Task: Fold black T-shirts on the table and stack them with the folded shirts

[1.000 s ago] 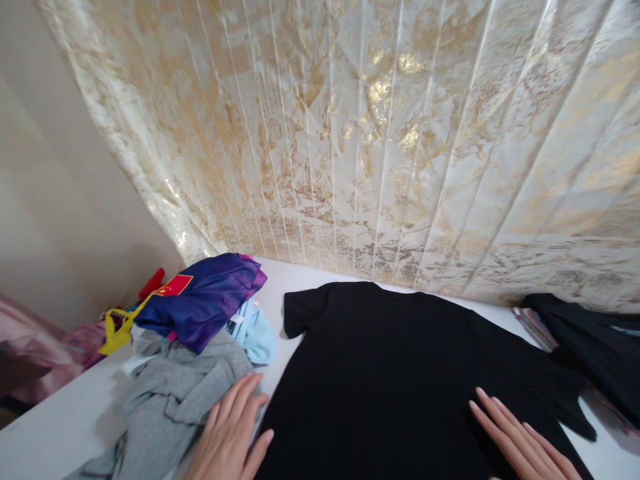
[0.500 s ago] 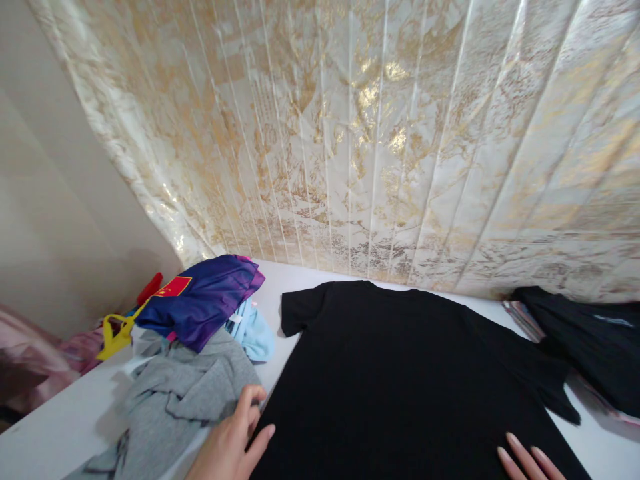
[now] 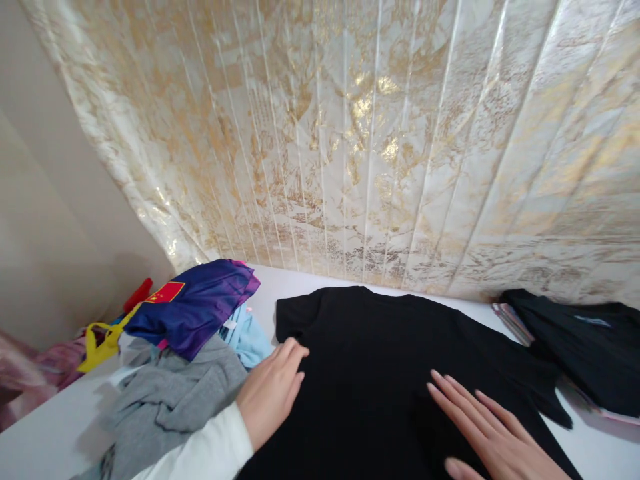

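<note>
A black T-shirt (image 3: 380, 347) lies spread flat on a white tabletop (image 3: 45, 433), collar toward the wall. My left hand (image 3: 273, 390), in a white sleeve, rests at the shirt's left side just below its short sleeve, fingers curled on the edge of the fabric. My right hand (image 3: 493, 433) lies flat on the shirt's right half with its fingers stretched out and apart.
A pile of clothes lies to the left: a grey garment (image 3: 165, 400), a purple-blue one (image 3: 195, 307), a light blue piece (image 3: 247, 337). Another black garment (image 3: 580, 340) sits at the right on a thin stack. A gold-and-white crinkled curtain (image 3: 350, 147) hangs behind the table.
Both hands have moved up the shirt toward the wall. The left hand went from the grey garment's edge to the shirt's left sleeve area; the right hand came further into view.
</note>
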A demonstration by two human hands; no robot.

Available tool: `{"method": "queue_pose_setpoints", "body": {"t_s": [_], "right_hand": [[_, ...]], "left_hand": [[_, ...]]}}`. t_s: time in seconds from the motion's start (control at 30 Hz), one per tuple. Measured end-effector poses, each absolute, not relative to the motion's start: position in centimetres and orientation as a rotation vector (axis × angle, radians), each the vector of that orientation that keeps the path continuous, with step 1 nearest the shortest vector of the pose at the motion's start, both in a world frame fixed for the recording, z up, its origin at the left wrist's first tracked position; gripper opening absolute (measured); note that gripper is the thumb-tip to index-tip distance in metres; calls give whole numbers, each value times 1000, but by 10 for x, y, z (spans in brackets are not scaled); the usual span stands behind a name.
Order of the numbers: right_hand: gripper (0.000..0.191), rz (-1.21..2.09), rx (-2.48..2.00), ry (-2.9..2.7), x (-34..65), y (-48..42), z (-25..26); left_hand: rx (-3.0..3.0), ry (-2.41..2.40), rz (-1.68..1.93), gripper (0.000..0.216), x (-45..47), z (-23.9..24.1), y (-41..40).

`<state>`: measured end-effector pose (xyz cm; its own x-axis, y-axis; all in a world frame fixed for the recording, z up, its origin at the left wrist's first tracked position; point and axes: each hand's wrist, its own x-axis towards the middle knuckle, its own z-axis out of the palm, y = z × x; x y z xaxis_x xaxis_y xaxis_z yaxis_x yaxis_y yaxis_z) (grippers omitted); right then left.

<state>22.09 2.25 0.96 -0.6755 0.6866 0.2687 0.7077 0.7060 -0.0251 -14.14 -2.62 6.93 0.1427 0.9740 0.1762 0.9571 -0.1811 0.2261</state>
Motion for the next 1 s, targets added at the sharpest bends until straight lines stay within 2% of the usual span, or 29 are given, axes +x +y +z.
{"method": "queue_pose_setpoints", "body": {"t_s": [0.07,0.13,0.3,0.47,0.67,0.83,1.0], "right_hand": [[61,27,-1177,-2701,175,56,29],[62,77,-1339,-2693,132,89,38],[66,12,-1625,-2559,94,140,16],[68,-55,-1596,-2543,106,143,-4],[70,82,-1623,-2527,138,147,-2],[70,46,-1906,-2378,204,182,-10],[66,-130,-2078,-2266,242,200,-20]], "left_hand": [[2410,1843,449,36,-122,67,18],[2417,1879,372,39,-108,56,61],[2383,1973,269,51,-115,25,126],[2353,2020,201,55,-136,15,134],[2288,2058,113,55,-120,22,147],[2315,2007,162,56,-93,17,172],[2312,2064,253,56,-86,9,182]]}}
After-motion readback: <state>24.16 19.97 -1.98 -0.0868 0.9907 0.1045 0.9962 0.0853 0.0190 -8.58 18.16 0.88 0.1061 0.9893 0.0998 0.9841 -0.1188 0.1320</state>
